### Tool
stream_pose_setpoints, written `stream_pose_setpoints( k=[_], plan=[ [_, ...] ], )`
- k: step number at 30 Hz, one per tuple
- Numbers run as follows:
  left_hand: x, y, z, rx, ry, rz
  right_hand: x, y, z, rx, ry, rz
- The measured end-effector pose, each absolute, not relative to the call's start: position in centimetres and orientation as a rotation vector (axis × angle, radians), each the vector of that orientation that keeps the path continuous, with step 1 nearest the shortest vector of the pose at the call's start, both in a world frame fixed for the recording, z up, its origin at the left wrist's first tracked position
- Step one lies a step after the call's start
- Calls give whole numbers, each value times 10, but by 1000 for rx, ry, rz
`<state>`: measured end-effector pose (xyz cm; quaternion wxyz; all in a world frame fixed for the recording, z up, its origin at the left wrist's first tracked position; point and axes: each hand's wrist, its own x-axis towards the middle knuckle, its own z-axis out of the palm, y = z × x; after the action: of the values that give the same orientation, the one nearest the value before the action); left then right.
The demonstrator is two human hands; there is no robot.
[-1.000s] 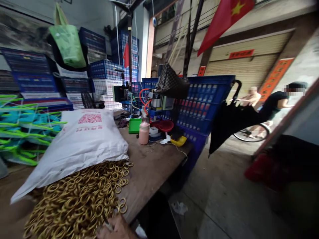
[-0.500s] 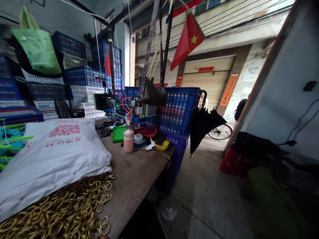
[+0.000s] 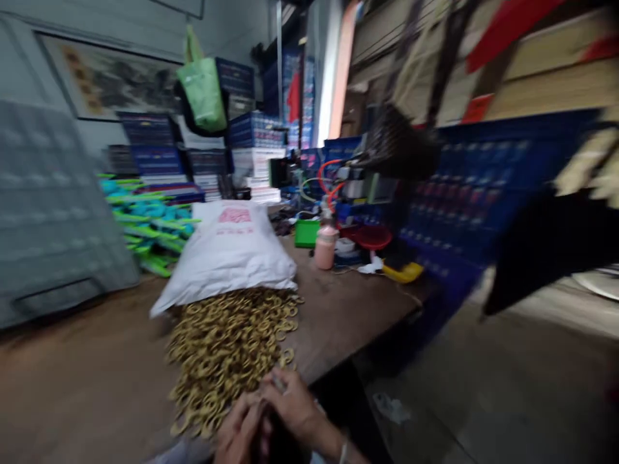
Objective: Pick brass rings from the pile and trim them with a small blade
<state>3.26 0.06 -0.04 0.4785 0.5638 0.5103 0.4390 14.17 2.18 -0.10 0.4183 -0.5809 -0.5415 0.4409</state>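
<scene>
Many brass-coloured rings (image 3: 232, 341) lie heaped on the brown table (image 3: 333, 316), spilling from under a white sack (image 3: 236, 254) with red print. At the near edge of the heap, my left hand (image 3: 242, 425) has its fingers bent and close together, beside my right hand (image 3: 293, 403). The fingers of my right hand are curled round something small and greyish that I cannot make out. Motion blur hides what my left fingers hold, if anything.
A pink bottle (image 3: 325, 248), a green tray (image 3: 306, 233), a red dish (image 3: 373, 237) and a yellow tray (image 3: 403, 270) stand farther back. Blue crates (image 3: 449, 193) rise at the right. Blue and green items (image 3: 149, 222) lie left of the sack.
The view has swung left, so the sack and rings appear nearer the middle. Both hands now show at the bottom; before, only a trace of a fingertip was visible.
</scene>
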Motion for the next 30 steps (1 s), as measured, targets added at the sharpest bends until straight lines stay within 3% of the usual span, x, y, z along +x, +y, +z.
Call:
stream_pose_setpoints(
  k=[2, 10, 21, 30],
  plan=[
    [26, -2, 2, 1066, 1066, 917, 144, 23, 1, -1388, -1380, 1201],
    [27, -5, 18, 860, 936, 973, 148, 20, 12, -1340, -1401, 1271],
    [21, -2, 13, 985, 956, 1066, 148, 4, 12, -1460, -1999, 875],
    [19, -6, 12, 1089, 991, 1104, 146, 5, 13, -1520, -2109, 735]
  ],
)
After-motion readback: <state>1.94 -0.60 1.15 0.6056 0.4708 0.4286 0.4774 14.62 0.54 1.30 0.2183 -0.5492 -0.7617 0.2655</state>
